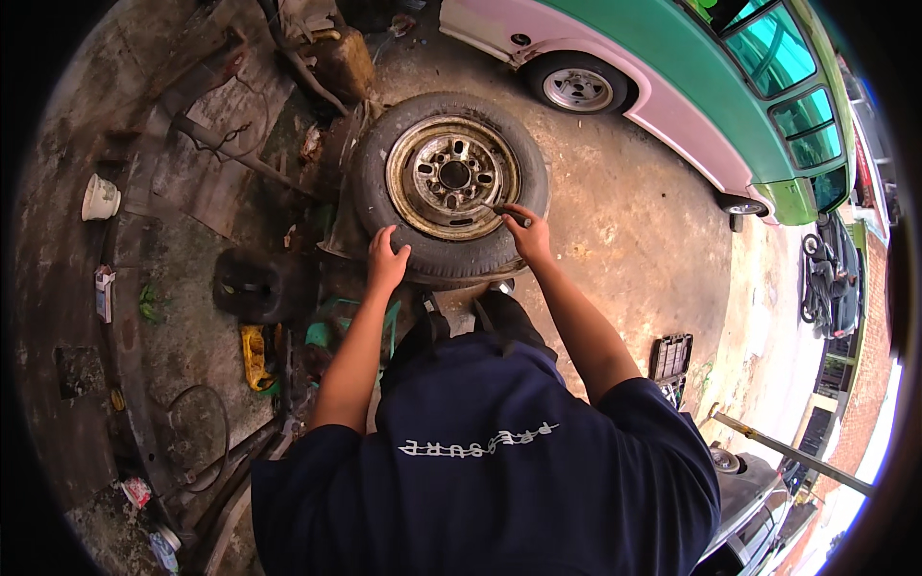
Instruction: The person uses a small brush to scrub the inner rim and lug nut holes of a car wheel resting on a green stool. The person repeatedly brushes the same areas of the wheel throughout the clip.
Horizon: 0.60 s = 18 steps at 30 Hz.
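One tyre (451, 255) at 12 o'clock | left grip (387, 259) loosely spread, empty, at its 7 | my right grip (531, 237) curled round tool (512, 213), its 4 | slack pinch could let tool skid across rim (442, 200)

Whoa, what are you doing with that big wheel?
A person has both hands at a tyre that lies face up, fitted on a dirty metal rim. The right hand grips a small dark tool, its tip by the rim's edge. The left hand is at the tyre's near left side, holding no tool. A green and pink van stands beyond.
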### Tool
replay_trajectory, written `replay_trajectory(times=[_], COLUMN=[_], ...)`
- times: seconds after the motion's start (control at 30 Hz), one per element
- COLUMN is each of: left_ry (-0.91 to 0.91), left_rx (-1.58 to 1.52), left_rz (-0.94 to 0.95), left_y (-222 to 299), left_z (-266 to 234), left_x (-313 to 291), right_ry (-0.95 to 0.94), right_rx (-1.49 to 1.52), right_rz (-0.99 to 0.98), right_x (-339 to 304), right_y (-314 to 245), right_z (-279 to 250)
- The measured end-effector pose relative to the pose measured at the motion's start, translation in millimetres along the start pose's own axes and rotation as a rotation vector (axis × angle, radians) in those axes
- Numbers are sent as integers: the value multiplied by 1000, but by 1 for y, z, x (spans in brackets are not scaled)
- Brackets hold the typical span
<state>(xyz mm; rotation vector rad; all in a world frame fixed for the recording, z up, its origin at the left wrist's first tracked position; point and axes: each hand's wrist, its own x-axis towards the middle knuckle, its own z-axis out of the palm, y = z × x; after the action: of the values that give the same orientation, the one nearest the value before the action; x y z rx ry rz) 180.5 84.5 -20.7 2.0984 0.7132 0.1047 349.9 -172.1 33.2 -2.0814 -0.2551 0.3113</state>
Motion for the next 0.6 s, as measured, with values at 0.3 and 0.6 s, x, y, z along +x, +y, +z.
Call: replay_trajectory(times=[0.3,0.6], left_ry=[-23,-67], left_rx=[125,-11], left_rz=[-177,-302], left_y=[-6,5], left_z=[20,21], left_x=[16,28], right_ry=[-96,-276], right_rx=[-92,-121], right_rz=[37,-239], right_x=[72,111], right_y=[27,14], right_z=[19,17])
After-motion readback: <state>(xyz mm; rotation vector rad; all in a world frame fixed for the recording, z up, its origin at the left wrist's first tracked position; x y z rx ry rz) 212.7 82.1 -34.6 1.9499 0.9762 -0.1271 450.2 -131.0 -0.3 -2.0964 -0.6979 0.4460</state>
